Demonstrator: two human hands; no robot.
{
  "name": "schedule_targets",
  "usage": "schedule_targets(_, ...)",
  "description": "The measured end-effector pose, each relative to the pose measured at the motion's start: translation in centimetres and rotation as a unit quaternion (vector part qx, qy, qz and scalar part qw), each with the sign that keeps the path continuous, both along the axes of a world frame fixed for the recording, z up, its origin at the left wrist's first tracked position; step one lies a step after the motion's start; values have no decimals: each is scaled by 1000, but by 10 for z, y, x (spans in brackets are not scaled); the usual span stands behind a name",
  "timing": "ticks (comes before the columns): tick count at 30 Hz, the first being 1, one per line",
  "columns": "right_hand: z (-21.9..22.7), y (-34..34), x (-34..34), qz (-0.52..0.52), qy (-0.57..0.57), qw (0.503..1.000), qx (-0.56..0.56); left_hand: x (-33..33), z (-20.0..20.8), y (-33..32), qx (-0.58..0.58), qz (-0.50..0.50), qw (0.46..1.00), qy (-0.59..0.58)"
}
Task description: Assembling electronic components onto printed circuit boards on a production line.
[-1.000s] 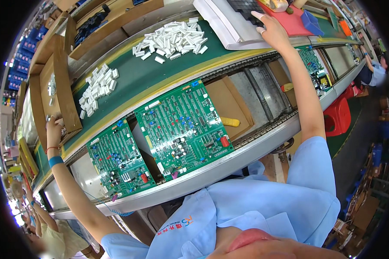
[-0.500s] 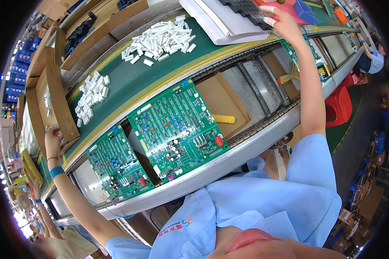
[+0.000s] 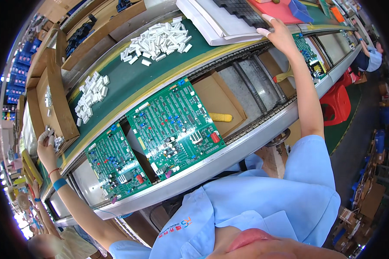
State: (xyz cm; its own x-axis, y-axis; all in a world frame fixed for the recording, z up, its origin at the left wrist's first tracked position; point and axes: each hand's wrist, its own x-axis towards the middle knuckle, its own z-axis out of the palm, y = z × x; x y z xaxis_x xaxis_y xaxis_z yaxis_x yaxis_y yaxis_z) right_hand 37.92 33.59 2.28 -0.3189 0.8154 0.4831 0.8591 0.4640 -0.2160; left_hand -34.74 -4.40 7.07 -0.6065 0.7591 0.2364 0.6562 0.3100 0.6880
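My left hand (image 3: 46,146) is at the near end of a cardboard box on the left, its fingertips pinched together around something small and dark that I cannot make out. Small silvery parts (image 3: 58,141) lie in the box beside those fingers. On the far right, my right hand (image 3: 282,38) reaches to the edge of a black gridded tray (image 3: 239,12), thumb and forefinger apart, both tips in white finger covers. Two green circuit boards, a larger one (image 3: 177,125) and a smaller one (image 3: 116,162), rest on the conveyor rails in front of me.
White connectors form a big heap (image 3: 157,41) and a smaller heap (image 3: 92,95) on the green bench. The cardboard box (image 3: 58,93) stands left. A white box (image 3: 216,26) lies under the black tray; a blue bin (image 3: 301,11) is beyond. Another board (image 3: 307,52) sits right.
My left hand has drawn back slightly left from the silvery parts, fingertips now pinched. My right hand has shifted a little nearer along the tray's edge. The view has shifted slightly.
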Motion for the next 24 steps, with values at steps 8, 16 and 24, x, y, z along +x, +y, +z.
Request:
schedule_targets(8, -2, 15, -26, 81, 84, 989, -87, 20, 7, 1, 43, 18, 999, 1)
schedule_targets(16, -4, 6, -62, 108, 153, 965, -182, 59, 21, 13, 59, 1, 998, -17)
schedule_targets(24, 45, 36, -104, 62, -42, 953, -294, 84, 40, 6, 83, -6, 996, 13)
